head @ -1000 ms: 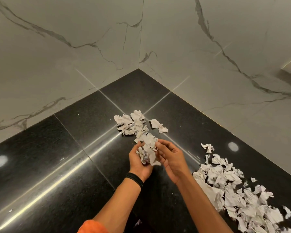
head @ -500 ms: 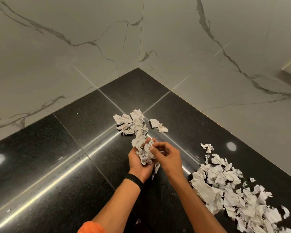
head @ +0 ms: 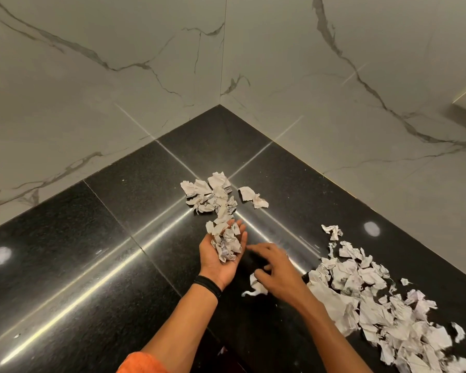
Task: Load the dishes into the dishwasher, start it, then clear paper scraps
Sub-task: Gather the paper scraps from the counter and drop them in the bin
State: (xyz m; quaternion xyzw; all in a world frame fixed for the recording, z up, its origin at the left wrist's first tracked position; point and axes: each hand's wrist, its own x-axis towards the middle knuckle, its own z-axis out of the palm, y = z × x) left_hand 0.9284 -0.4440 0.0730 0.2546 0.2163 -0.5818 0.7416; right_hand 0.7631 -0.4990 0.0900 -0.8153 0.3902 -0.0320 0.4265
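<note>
Head view: your left hand [head: 212, 255] lies open, palm up, with paper scraps [head: 228, 244] on it. Your right hand [head: 279, 270] is blurry beside one scrap [head: 256, 288] on the black tiles [head: 92, 238]; its grip is unclear.

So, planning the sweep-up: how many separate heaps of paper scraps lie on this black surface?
2, besides strays: a small heap near the wall corner, a big heap at right running out of frame. The left hand holds a wad too; more may be hidden.
</note>
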